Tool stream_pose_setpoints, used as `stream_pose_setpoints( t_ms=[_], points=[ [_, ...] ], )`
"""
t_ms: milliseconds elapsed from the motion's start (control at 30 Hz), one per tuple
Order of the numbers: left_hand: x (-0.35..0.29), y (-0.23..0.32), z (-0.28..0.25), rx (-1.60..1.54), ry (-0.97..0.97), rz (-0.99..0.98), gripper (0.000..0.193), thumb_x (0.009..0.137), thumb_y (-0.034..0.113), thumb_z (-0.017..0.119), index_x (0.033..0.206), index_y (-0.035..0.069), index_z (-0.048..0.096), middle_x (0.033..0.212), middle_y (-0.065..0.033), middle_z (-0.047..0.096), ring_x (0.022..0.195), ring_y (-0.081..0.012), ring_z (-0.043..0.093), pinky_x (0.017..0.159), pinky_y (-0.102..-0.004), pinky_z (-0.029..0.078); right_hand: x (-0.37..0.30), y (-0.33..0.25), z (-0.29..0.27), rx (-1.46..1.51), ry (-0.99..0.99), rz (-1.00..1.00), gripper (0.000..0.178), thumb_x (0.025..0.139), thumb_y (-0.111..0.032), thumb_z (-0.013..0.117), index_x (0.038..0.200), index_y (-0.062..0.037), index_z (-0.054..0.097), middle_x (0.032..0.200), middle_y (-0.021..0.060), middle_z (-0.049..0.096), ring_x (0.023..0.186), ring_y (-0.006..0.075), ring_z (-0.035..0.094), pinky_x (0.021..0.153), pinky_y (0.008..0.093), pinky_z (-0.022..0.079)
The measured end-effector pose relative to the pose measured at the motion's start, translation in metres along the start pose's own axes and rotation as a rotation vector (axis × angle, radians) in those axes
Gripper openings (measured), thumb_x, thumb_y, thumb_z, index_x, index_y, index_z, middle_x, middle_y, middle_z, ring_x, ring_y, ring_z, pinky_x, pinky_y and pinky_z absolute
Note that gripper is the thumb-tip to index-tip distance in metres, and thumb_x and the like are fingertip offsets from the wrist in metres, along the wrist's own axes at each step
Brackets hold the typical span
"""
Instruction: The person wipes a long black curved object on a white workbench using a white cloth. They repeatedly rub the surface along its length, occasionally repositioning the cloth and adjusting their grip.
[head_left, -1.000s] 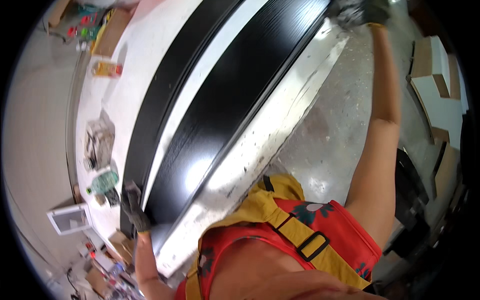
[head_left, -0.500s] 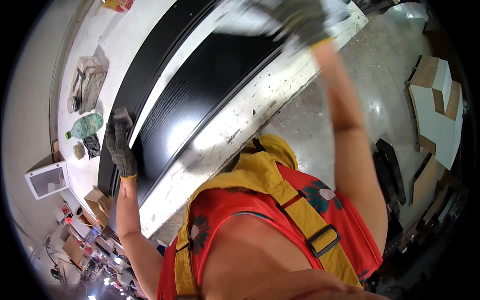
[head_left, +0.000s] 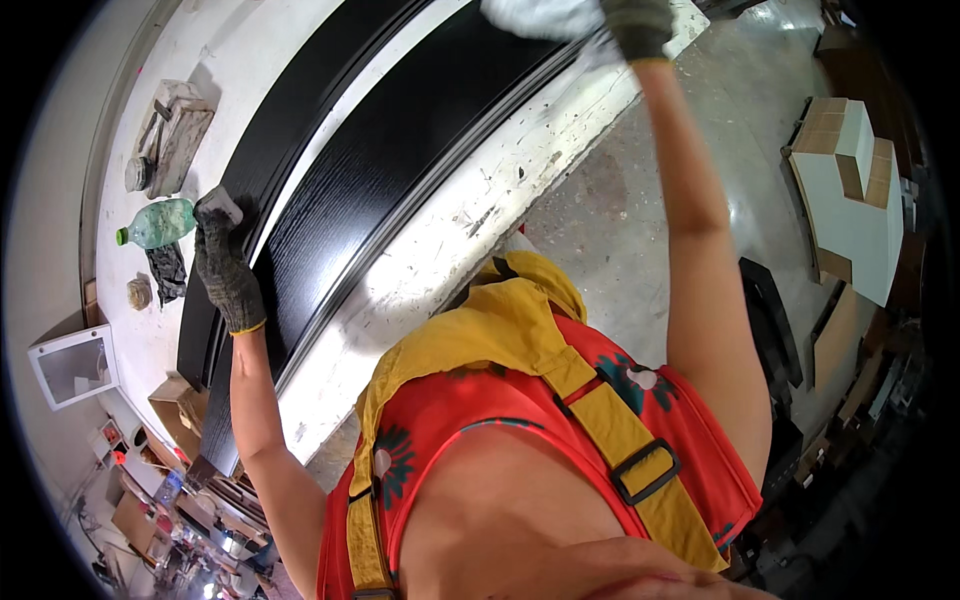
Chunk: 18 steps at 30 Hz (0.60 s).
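Observation:
Two long black panels lie on a white, scuffed table [head_left: 465,215]: a broad wood-grained panel [head_left: 400,150] nearer me and a narrower panel [head_left: 285,115] behind it. My left hand [head_left: 230,275], in a dark grey knit glove with a yellow cuff edge, rests on the narrower panel. Its fingers are closed round a small whitish block [head_left: 219,206], whose kind I cannot make out. At the top edge my right hand [head_left: 640,28], gloved alike, grips a white cloth [head_left: 540,16] over the broad panel's far end. Part of that hand is cut off by the frame.
Left of my left hand lie a green bottle [head_left: 163,223], a crumpled black bag [head_left: 167,272] and a pale block [head_left: 185,130] with tools on it. A cardboard box [head_left: 178,412] stands at the lower left. White boards [head_left: 840,205] and black pieces [head_left: 768,310] stand on the right.
My right hand has swung right and up toward the top edge with the cloth, and it is less blurred. My left hand stays on the narrower panel. The whole view has shifted a little.

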<state>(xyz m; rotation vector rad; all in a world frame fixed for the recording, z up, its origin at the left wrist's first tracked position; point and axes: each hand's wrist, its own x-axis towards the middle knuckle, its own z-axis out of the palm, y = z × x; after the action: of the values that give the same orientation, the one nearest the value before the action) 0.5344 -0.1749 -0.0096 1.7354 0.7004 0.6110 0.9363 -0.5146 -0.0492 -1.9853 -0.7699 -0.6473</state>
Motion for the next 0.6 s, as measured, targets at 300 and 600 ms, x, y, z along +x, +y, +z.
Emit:
stream_pose_setpoints(
  t_ms=[300, 600],
  points=[
    [-0.004, 0.026, 0.025, -0.075, -0.027, -0.081, 0.042, 0.103, 0.032, 0.053, 0.124, -0.004, 0.061, 0.119, -0.0166, 0.067, 0.107, -0.0242, 0.065, 0.1, -0.0348, 0.048, -0.069, -0.072, 0.023, -0.484, 0.031, -0.141, 0.042, 0.092, -0.039, 0.061, 0.123, -0.0107, 0.062, 0.122, 0.0111, 0.059, 0.114, 0.0308, 0.055, 0.101, 0.0435, 0.04],
    [0.019, -0.01, -0.006, -0.088, -0.014, -0.103, 0.044, 0.104, 0.028, 0.051, 0.125, -0.011, 0.055, 0.121, -0.0198, 0.064, 0.11, -0.0259, 0.063, 0.097, -0.0378, 0.052, -0.186, -0.273, 0.06, 0.047, -0.384, -0.685, 0.048, 0.098, -0.038, 0.046, 0.137, -0.0101, 0.049, 0.142, 0.012, 0.05, 0.137, 0.0277, 0.044, 0.116, 0.0462, 0.034]
  ],
)
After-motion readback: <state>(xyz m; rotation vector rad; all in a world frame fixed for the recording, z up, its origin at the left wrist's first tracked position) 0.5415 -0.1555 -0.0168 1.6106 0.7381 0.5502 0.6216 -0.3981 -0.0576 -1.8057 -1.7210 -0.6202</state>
